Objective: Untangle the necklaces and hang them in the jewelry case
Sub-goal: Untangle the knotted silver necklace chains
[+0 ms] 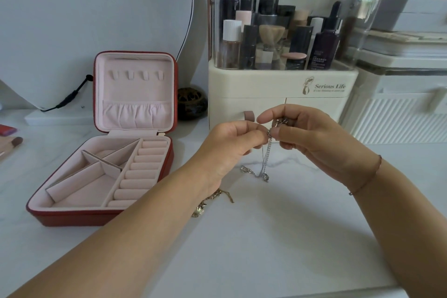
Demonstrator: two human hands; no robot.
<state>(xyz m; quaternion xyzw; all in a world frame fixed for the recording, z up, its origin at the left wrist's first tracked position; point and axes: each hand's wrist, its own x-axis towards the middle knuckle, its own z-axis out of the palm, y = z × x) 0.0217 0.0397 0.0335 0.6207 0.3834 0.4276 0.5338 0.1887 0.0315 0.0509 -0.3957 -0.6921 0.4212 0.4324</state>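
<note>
Untangling, we judged: left hand (232, 143), right hand (312, 138) pinched thin silver chain necklace (266, 159) above white desk (266, 237) centre; next called for teasing strands apart.

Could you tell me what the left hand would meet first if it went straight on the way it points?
The left hand, pinching the silver necklace, points toward the right hand, whose fingertips pinch the same chain close by. It would likely meet those first; the cream organizer stands behind, depth unclear.
</note>
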